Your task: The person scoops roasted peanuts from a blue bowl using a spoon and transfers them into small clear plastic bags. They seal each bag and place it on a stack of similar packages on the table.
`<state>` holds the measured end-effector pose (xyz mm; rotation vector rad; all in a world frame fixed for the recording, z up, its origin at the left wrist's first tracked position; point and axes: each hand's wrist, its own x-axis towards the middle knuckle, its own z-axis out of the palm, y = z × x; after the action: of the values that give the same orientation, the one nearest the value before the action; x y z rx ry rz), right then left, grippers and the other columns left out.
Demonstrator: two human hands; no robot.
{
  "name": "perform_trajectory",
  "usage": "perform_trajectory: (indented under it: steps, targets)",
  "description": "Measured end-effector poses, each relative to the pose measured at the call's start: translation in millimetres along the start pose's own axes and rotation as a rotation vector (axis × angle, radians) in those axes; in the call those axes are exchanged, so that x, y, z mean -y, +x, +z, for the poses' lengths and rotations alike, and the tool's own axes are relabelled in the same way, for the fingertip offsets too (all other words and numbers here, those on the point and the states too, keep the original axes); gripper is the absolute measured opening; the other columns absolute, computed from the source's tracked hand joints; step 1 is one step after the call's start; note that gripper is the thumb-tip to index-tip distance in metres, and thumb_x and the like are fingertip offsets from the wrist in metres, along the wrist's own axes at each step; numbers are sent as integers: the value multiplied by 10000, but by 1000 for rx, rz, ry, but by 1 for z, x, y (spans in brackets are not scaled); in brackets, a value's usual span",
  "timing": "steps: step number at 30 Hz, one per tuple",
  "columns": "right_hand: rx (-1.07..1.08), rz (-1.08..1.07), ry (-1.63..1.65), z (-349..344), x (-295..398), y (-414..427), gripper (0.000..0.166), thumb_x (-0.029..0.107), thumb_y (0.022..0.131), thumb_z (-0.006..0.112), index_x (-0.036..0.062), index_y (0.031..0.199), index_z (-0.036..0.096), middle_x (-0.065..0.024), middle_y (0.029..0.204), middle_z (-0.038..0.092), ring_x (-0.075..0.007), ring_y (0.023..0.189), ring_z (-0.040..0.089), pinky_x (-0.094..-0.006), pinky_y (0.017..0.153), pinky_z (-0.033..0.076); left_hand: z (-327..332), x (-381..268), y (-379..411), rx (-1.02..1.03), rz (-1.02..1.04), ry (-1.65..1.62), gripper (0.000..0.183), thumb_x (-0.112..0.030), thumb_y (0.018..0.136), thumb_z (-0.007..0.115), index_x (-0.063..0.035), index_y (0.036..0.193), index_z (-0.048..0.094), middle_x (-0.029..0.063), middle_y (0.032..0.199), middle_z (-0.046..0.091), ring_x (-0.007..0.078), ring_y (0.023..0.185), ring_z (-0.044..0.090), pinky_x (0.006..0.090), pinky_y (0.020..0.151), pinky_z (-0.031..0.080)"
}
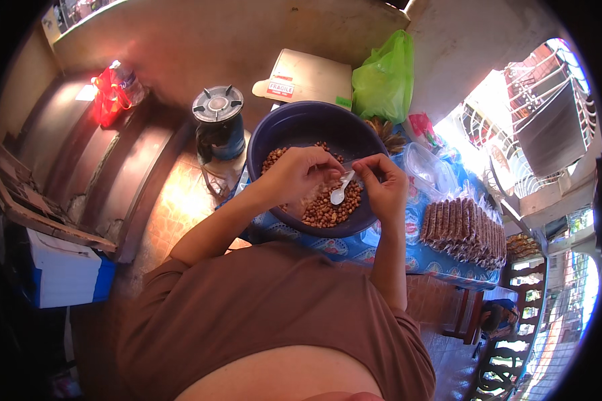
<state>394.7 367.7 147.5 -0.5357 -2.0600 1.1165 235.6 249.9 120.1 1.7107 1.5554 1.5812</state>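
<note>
Both my hands are above a dark purple plastic basin [311,118] that holds reddish-brown peanuts [333,213]. Between the fingertips of my left hand [301,168] and my right hand [384,183] a thin clear plastic bag [350,164] is pinched by its edge. Its lower part looks blurred against the peanuts below my left hand. A white plastic spoon [338,196] shows just below my fingers, its bowl over the peanuts. Whether it lies on them or hangs from my right hand, I cannot tell.
Stacked bagged brown bars [461,230] and a clear plastic container [429,168] stand right on the blue flowered tablecloth [341,248]. Behind the basin are a cardboard box [311,75] and a green plastic bag [386,80]. A gas stove [219,123] stands left, near steps [125,165].
</note>
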Motion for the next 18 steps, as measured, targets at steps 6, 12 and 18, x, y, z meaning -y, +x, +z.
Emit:
perform_trajectory:
  steps: [6, 12, 18]
  targets:
    - [-44, -46, -94, 16, 1, 16, 84, 71, 859, 674, -13, 861, 677, -54, 749, 669, -80, 700, 597, -230, 650, 461, -20, 7, 8, 135, -246, -155, 136, -118, 931, 601, 10, 938, 645, -2, 703, 613, 32, 569, 508, 206, 512, 421]
    - [21, 8, 145, 5, -3, 28, 50, 7, 850, 656, -15, 883, 685, -43, 811, 693, -94, 788, 644, -222, 737, 494, -20, 25, 39, 179, -148, -151, 116, -118, 873, 671, -8, 909, 654, 13, 778, 667, 27, 642, 564, 208, 534, 442]
    - [-105, -47, 83, -1, -9, 54, 67, 19, 843, 675, -14, 900, 685, -41, 808, 695, -89, 763, 638, -219, 718, 491, -17, 33, 77, 59, 134, 81, 117, -81, 805, 731, -21, 824, 633, 24, 772, 669, 65, 695, 597, 243, 634, 483]
